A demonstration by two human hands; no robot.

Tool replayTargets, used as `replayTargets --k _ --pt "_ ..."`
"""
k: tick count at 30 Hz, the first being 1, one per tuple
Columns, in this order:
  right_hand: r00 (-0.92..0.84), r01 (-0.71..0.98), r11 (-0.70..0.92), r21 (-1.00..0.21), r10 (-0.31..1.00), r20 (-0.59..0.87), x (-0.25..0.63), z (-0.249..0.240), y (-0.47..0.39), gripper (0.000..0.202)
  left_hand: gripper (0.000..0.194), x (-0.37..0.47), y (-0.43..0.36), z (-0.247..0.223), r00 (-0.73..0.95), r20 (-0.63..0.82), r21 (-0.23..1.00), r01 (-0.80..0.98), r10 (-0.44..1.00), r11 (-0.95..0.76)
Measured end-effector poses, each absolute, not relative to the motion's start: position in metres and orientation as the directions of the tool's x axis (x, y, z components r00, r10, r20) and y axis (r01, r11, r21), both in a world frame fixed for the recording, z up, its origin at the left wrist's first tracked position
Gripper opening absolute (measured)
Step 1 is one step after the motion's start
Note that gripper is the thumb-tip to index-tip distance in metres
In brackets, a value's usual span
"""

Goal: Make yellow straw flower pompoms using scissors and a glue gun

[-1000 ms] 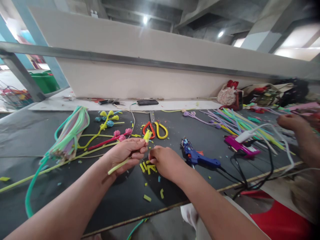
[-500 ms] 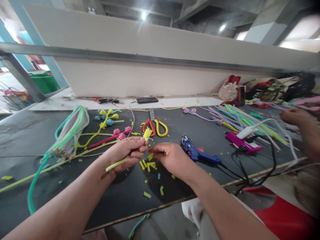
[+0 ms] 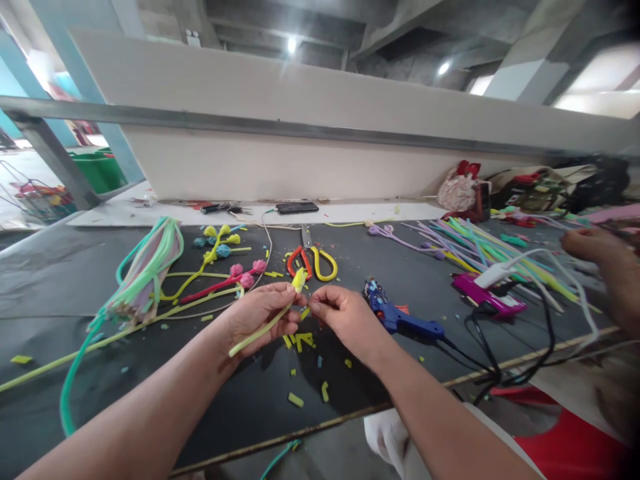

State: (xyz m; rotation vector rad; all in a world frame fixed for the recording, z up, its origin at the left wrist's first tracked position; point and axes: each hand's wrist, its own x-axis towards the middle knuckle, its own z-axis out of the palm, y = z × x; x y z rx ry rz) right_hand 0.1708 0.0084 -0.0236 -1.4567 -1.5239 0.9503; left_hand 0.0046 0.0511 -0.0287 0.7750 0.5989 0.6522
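Note:
My left hand is closed around a pale yellow-green pipe-cleaner stem, its lower end poking out toward my wrist. A bright yellow fuzzy tip tops the stem above my thumb and forefinger. Close on the right, my right hand is pinched, with a short yellow piece at its fingertips. Below both hands lie several cut yellow pieces on the dark table. Scissors with one red and one yellow handle rest just beyond the tip.
A blue glue gun lies right of my hand, its cord running to a magenta power strip. Pipe-cleaner bundles and finished pink-budded stems lie left. Another person's hand is at far right. A phone lies behind.
My right hand has risen slightly and come closer to the left hand's fingers, bringing the short yellow piece up from the pile. The left hand still grips the stem. The view has shifted slightly.

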Motion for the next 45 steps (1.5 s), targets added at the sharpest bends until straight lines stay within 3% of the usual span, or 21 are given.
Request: replayTargets --k 9,17,22,30,45 --pt "0.033 0.284 0.048 -0.958 0.998 0.06 0.168 -0.025 0.006 0.01 0.011 0.006 0.05 -0.027 0.648 -0.271 0.773 -0.294 0.712 0.562" --pt "0.072 0.433 0.023 -0.901 0.996 0.061 0.17 -0.025 0.002 0.008 0.014 0.01 0.047 -0.025 0.608 -0.3 0.807 -0.249 0.735 0.536" --pt "0.199 0.466 0.069 -0.882 0.963 0.181 0.182 -0.011 0.002 0.014 0.015 0.006 0.045 -0.022 0.6 -0.337 0.814 -0.201 0.726 0.544" --pt "0.141 0.529 0.25 -0.811 0.916 0.375 0.173 -0.005 -0.003 0.012 0.009 0.009 0.044 -0.021 0.626 -0.32 0.843 -0.154 0.711 0.515" --pt "0.127 0.597 0.28 -0.751 0.892 0.434 0.167 -0.012 0.003 0.008 0.021 0.007 0.043 -0.02 0.675 -0.317 0.882 -0.05 0.667 0.469"
